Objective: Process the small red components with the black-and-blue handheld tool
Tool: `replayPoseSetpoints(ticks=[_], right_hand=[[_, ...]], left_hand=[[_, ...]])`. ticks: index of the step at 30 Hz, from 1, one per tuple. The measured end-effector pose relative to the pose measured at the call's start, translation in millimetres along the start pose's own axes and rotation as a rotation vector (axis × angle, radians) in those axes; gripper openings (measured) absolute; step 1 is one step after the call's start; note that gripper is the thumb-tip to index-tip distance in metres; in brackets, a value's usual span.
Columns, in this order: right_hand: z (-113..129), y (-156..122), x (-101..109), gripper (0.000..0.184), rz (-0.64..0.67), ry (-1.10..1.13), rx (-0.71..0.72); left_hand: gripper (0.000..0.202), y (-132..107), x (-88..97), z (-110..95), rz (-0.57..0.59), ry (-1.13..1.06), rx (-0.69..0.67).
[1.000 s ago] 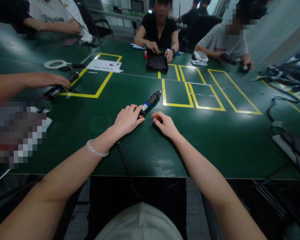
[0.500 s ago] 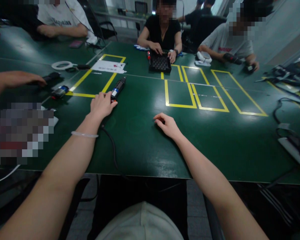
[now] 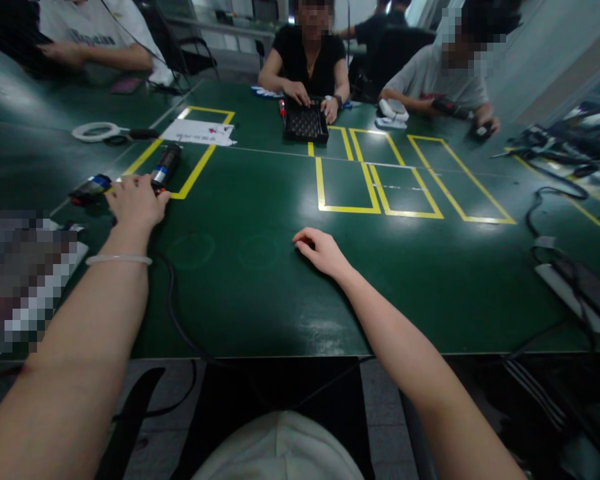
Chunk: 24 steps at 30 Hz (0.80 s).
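My left hand is stretched far to the left on the green table, its fingers closed over the near end of a black corded power tool with a blue band. The tool lies across a yellow tape line and its black cord trails back to the table edge. A second similar tool lies just left of that hand. My right hand rests on the table near the middle, fingers loosely curled, holding nothing that I can see.
Yellow tape rectangles mark the table. A black tray sits before a person at the far side. A white sheet and a white ring lie far left. Cables and flat devices crowd the right edge.
My left hand has slid the black tool from the table's middle far to the left, beside the second tool. The neighbour's hand on the left has withdrawn. My right hand stayed put.
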State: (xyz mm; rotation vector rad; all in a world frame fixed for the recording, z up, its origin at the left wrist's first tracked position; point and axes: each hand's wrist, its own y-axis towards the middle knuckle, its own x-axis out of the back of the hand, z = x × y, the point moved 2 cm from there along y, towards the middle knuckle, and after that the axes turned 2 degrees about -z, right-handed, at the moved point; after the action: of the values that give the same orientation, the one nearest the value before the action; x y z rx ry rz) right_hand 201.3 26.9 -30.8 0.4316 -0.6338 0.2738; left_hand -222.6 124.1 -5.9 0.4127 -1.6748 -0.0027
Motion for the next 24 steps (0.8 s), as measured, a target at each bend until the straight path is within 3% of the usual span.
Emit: replayPoseSetpoints(ticks=[10,16,24], right_hand=[[2.5,1.1,-0.2,0.011,0.021,-0.045,0.0],[1.9,1.0,0.3,0.011,0.024,-0.054,0.001],[2.2,0.9,0.8,0.012,0.025,-0.057,-0.001]], left_hand=[[0.058,-7.6,1.1,-8.5,-0.13,-0.065,0.025],[0.049,-7.8,2.5,-10.4,-0.094,-0.016,0.045],[0.049,-13.3,6.0,-12.2,-0.199,-0.024,0.033]])
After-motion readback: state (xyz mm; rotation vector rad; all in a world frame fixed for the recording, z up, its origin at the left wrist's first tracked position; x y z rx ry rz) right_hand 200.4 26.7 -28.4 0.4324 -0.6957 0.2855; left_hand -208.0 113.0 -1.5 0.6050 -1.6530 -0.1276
